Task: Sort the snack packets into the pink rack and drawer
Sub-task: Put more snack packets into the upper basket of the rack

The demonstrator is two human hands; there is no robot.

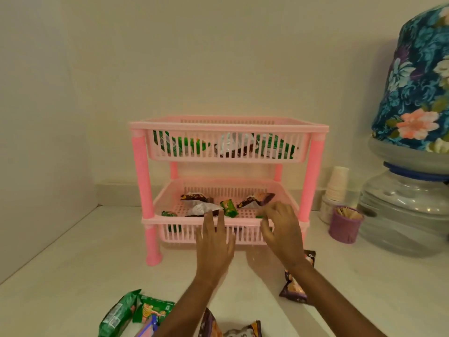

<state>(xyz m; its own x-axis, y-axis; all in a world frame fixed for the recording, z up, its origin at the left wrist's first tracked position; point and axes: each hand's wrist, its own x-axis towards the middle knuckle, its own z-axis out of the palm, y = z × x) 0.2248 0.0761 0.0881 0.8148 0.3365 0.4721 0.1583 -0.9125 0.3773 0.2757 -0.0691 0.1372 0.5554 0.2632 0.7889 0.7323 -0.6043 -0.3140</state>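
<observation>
A pink two-tier rack (pixel 228 128) stands on the white counter against the wall. Its upper basket holds green and brown packets (pixel 184 144). The lower basket (pixel 170 221) holds several brown and green packets (pixel 228 207). My left hand (pixel 215 246) is flat with fingers spread at the lower basket's front rim, holding nothing. My right hand (pixel 281 229) reaches over the rim at the front right, its fingertips pinched on a small green snack packet (pixel 259 216) that is mostly hidden. Green packets (pixel 145 310) and dark purple packets (pixel 294 288) lie on the counter near me.
To the right stands a water jug (pixel 403 215) under a floral cover (pixel 418 93). Beside it are a stack of paper cups (pixel 336 183) and a purple holder of toothpicks (pixel 345 224). A wall closes the left side.
</observation>
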